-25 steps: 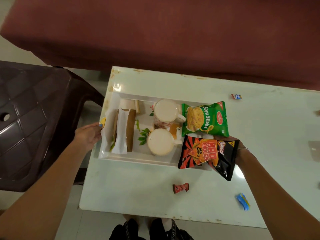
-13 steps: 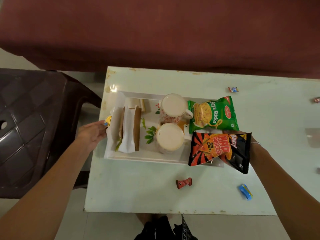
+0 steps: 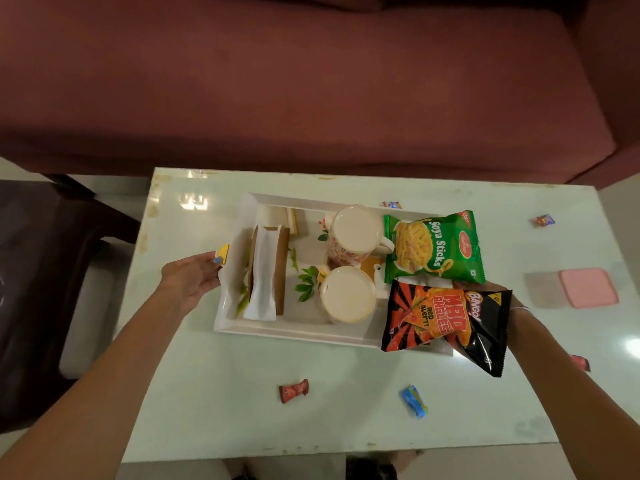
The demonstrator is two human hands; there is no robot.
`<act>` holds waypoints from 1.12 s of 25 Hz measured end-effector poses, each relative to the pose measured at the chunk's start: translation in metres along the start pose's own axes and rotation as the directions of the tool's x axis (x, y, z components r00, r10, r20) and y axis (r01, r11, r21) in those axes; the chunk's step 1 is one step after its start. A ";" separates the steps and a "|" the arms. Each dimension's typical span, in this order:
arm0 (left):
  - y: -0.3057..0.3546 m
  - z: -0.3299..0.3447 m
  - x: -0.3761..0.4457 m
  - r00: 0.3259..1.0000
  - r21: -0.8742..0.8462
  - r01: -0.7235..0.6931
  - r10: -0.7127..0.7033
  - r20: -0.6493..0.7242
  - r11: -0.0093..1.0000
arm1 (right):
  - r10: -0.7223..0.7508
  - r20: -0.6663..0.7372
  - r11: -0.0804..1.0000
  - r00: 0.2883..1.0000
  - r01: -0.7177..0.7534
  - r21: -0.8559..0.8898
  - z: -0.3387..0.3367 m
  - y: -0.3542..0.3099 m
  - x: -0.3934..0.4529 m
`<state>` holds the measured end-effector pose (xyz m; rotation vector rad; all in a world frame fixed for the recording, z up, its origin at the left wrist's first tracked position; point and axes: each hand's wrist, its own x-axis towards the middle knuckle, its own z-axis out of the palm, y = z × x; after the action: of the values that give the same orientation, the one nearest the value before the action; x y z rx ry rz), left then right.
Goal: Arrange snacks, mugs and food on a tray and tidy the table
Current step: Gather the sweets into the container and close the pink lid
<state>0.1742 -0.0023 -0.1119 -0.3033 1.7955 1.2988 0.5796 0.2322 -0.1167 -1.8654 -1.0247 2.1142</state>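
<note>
While the white tray sat on the pale glass table, both hands were at its short ends, apparently ready to lift or shift it. The left hand gripped the left rim, fingers curled at the edge beside the paper-wrapped sandwich. The right hand was almost wholly hidden behind the black Bingo Mad Angles packet, so how it was closed could not be told; it seemed to be at the tray's right end. Two full mugs stood mid-tray, the nearer mug just beside the farther one, and the green Soya Sticks packet lay against them, overhanging the right rim.

Doing this well would mean keeping the tray level, since the mugs looked brimful and the Mad Angles packet hung past the corner and could slide off. Loose sweets, such as the red wrapper and the blue wrapper, remained on the table, along with a pink lid, so tidying was judged unfinished.
</note>
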 end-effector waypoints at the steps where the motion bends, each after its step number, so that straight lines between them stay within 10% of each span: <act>1: -0.006 0.012 -0.005 1.000 -0.015 0.002 -0.003 -0.010 1.000 | -0.003 0.003 1.000 1.000 0.003 0.005 -0.012 -0.005 0.003; 28: -0.097 0.122 -0.019 0.988 0.031 0.091 -0.086 -0.130 0.995 | 0.005 0.023 0.993 1.000 -0.007 0.118 -0.133 0.007 0.068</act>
<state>0.3080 0.0562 -0.1688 -0.4508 1.8892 1.2063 0.6893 0.3148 -0.1765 -1.7960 -0.8787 2.1536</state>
